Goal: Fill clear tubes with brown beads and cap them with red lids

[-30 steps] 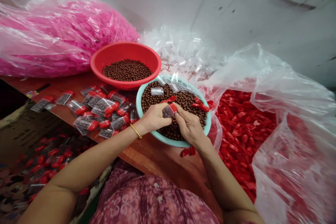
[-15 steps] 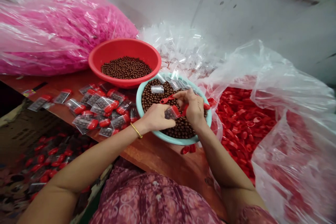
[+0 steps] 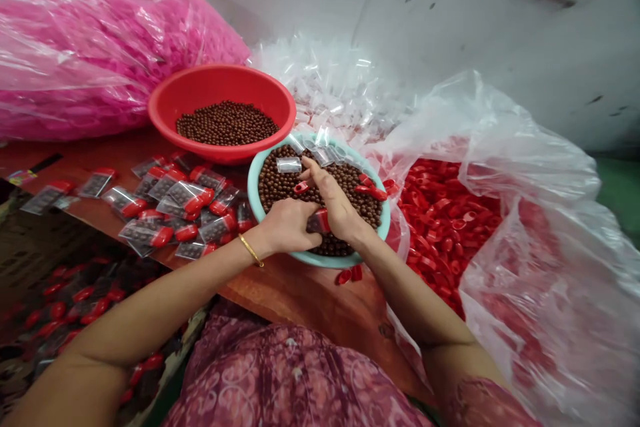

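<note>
My left hand (image 3: 289, 227) is closed around a small clear plastic case with a red cap (image 3: 319, 221), low over the turquoise basin (image 3: 254, 190). My right hand (image 3: 336, 203) lies against the capped end, fingers stretched out toward the far side. Brown beads (image 3: 275, 188) fill much of the basin. A loose red cap (image 3: 301, 187) shows near my right fingertips; whether they touch it I cannot tell. Clear empty cases (image 3: 289, 165) rest on the beads along the far side. More red caps (image 3: 371, 188) lie at the basin's right.
Behind stands a red basin (image 3: 165, 90) with brown beads. Filled, red-capped cases (image 3: 175, 197) are heaped at left, with more in a box (image 3: 75, 300) below. A bag of pink pieces (image 3: 100, 47), clear cases (image 3: 340, 80) and a bag of red caps (image 3: 445, 220) surround the basins.
My right hand has shifted from pinching near the red caps to lying stretched out against the case's cap. My left hand still holds the case. The whole view has shifted slightly.
</note>
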A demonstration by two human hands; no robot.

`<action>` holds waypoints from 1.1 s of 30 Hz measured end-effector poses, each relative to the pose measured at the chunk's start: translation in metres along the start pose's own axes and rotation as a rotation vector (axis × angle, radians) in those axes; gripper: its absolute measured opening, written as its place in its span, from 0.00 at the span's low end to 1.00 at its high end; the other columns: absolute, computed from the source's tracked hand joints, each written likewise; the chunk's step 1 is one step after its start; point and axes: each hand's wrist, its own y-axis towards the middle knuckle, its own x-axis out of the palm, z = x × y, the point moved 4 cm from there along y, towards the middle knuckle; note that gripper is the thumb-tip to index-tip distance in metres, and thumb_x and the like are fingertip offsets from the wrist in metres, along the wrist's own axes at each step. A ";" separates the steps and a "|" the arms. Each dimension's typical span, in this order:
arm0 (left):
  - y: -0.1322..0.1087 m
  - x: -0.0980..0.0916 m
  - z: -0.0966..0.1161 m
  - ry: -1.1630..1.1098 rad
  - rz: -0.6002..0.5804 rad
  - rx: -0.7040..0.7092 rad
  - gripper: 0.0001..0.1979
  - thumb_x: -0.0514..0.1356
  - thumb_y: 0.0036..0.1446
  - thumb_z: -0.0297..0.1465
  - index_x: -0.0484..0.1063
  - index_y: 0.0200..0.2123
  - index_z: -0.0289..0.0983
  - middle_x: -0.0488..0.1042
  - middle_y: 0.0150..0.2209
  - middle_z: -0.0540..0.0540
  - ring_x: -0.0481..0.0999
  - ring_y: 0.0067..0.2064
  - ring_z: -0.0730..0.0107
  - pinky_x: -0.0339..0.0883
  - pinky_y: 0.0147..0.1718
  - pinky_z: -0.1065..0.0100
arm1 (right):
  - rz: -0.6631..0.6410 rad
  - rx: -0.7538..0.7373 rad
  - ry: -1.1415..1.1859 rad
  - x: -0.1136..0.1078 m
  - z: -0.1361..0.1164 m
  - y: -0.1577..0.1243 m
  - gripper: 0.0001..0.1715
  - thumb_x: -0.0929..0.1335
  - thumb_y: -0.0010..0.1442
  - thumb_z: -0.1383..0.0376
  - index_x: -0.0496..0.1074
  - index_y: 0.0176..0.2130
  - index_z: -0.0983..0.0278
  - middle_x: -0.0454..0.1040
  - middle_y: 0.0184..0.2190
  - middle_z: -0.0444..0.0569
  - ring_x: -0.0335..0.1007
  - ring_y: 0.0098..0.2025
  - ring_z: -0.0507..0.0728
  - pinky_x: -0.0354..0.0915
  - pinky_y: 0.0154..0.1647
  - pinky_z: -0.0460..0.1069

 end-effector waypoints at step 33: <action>0.061 -0.054 -0.040 0.743 -0.001 -0.021 0.14 0.55 0.56 0.33 0.70 0.42 0.29 0.74 0.43 0.35 0.72 0.47 0.57 0.64 0.43 0.65 | -0.159 -0.144 -0.885 -0.028 0.022 0.014 0.13 0.59 0.60 0.70 0.72 0.37 0.67 0.75 0.36 0.56 0.66 0.42 0.62 0.56 0.48 0.56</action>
